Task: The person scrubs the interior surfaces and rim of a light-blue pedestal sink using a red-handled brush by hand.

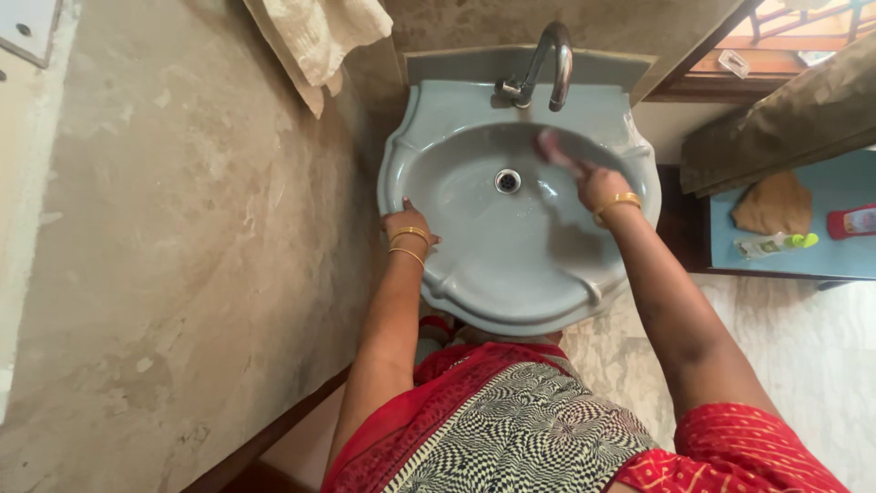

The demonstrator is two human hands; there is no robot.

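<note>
A grey wash basin [474, 292] hangs on the wall below me, with a metal tap [546, 64] at its back and a drain [507, 181] in the bowl. My left hand [403, 223] rests on the basin's left rim, fingers over the edge. My right hand [594, 183] is inside the bowl at the right, gripping a pink scrub brush [551, 147] that is blurred and pressed against the bowl's far right wall. Gold bangles sit on both wrists.
A bare plaster wall [182, 256] fills the left. A cloth [319, 36] hangs above the basin's left. At the right a blue surface [821, 260] holds a brown rag [774, 203], a red bottle [853, 222] and a lying clear bottle with green cap [776, 244].
</note>
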